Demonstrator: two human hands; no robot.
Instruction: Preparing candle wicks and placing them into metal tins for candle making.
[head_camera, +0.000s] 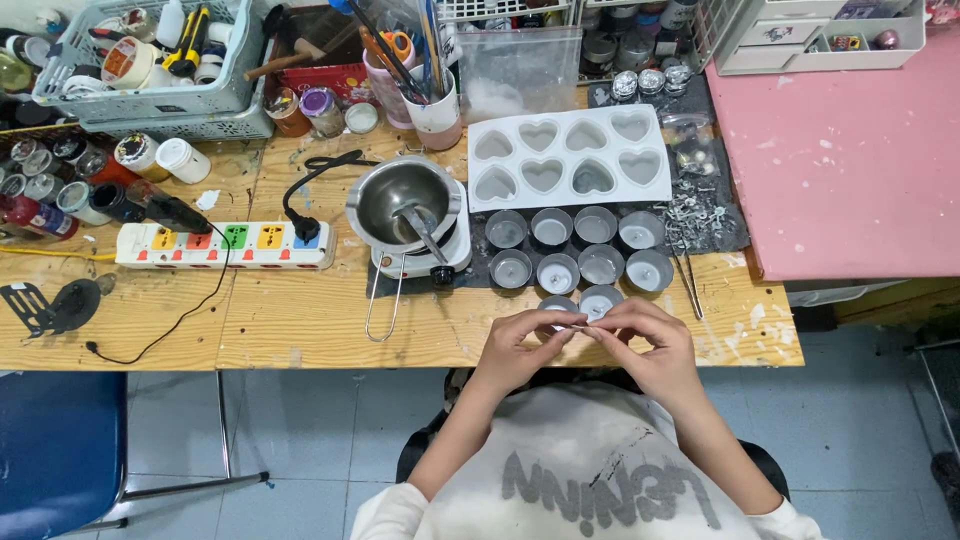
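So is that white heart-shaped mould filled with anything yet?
No, the white heart mould sits behind the small tins with all eight heart hollows looking empty.

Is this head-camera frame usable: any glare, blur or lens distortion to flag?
Head view: even light, sharp throughout; glare inside the steel pot; wide-angle bowing along the table edge; the tiny piece between left hand and right hand is too small to identify.

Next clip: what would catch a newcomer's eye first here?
Probably the white heart-shaped mould at the back of the wooden table, with the round grey cups clustered before it. At the near edge, the left hand and right hand meet, pinching something small. Left of the cups stands a steel pot.
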